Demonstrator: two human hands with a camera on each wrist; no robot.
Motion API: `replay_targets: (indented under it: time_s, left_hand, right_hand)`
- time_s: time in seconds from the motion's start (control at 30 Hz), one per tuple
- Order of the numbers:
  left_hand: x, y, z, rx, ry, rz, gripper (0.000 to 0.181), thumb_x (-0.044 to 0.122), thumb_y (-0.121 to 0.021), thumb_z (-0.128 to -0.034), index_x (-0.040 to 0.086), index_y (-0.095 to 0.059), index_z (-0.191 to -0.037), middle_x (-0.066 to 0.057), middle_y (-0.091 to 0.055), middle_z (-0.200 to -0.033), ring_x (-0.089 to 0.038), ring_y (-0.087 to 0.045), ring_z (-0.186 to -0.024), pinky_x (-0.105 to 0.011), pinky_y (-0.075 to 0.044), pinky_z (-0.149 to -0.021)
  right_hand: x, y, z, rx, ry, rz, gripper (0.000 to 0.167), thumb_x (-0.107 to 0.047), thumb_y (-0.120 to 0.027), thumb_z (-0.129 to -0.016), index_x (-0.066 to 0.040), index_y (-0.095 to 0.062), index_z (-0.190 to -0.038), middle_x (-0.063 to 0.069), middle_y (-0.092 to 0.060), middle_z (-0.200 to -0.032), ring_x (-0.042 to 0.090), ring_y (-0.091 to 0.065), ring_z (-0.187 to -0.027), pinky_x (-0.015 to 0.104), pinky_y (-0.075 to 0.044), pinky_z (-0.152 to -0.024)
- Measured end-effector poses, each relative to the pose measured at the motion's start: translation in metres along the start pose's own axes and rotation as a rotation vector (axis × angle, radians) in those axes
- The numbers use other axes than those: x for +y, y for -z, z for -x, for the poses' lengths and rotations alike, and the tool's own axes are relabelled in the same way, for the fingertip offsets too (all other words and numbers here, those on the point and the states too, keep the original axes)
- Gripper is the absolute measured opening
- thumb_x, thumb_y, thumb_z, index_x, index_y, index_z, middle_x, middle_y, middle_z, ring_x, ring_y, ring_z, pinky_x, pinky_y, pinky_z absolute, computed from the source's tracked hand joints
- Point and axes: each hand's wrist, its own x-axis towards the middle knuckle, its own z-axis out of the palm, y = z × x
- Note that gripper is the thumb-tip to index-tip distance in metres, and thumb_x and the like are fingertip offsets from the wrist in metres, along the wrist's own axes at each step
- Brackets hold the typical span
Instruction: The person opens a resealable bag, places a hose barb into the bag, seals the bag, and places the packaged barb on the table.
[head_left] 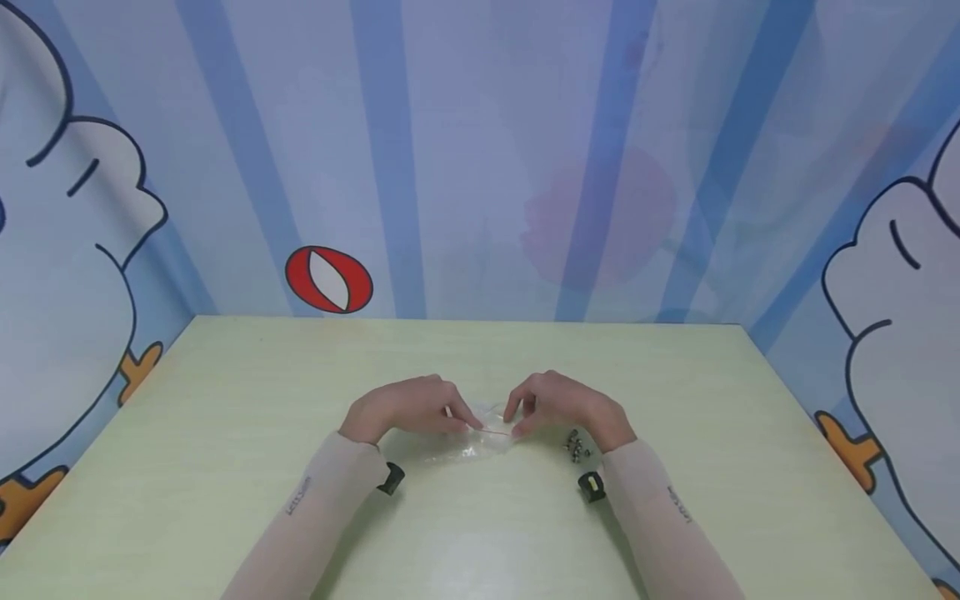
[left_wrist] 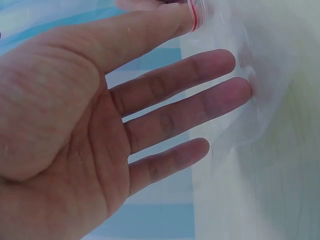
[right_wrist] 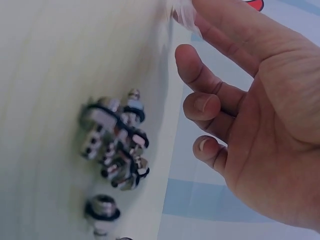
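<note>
A clear plastic zip bag [head_left: 480,446] with a red line along its seal lies between the two hands on the table. My left hand [head_left: 423,406] pinches the bag's edge at the red-lined seal [left_wrist: 194,15] between thumb and forefinger; its other fingers are spread beside the film. On the opposite side, my right hand [head_left: 558,402] pinches the bag's edge [right_wrist: 186,17], with the remaining fingers loosely bent. Several small metal fittings with dark rings [right_wrist: 117,135] lie in a pile below the right hand, apart from it.
The pale yellow-green table [head_left: 480,533] meets a blue striped wall [head_left: 487,167] at its back edge. Dark wrist camera mounts [head_left: 591,487] sit under both wrists, the right one close to the metal fittings.
</note>
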Motion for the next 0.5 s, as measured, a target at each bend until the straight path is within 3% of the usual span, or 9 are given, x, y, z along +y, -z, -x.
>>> replay_targets:
  time_s: [0.23, 0.5]
  left_hand:
    - [-0.0019, 0.0023, 0.0017, 0.003, -0.012, -0.004, 0.029, 0.017, -0.066, -0.098, 0.025, -0.071, -0.126, 0.001, -0.071, -0.087, -0.008, -0.041, -0.063, -0.025, -0.036, -0.062]
    - [-0.0007, 0.0006, -0.0014, -0.012, 0.021, -0.036, 0.029, 0.019, -0.068, -0.0968, 0.026, -0.072, -0.124, 0.006, -0.073, -0.11, -0.005, -0.05, -0.07, -0.024, -0.041, -0.066]
  right_hand:
    - [-0.0007, 0.002, 0.0039, -0.002, -0.005, 0.008, 0.014, -0.021, -0.079, -0.087, -0.021, -0.076, -0.101, -0.004, -0.066, -0.087, 0.013, -0.058, -0.078, 0.031, -0.048, -0.074]
    - [0.0004, 0.0037, 0.006, -0.031, -0.001, -0.001, 0.014, -0.022, -0.076, -0.09, -0.02, -0.077, -0.104, -0.005, -0.067, -0.093, 0.012, -0.059, -0.082, 0.031, -0.049, -0.077]
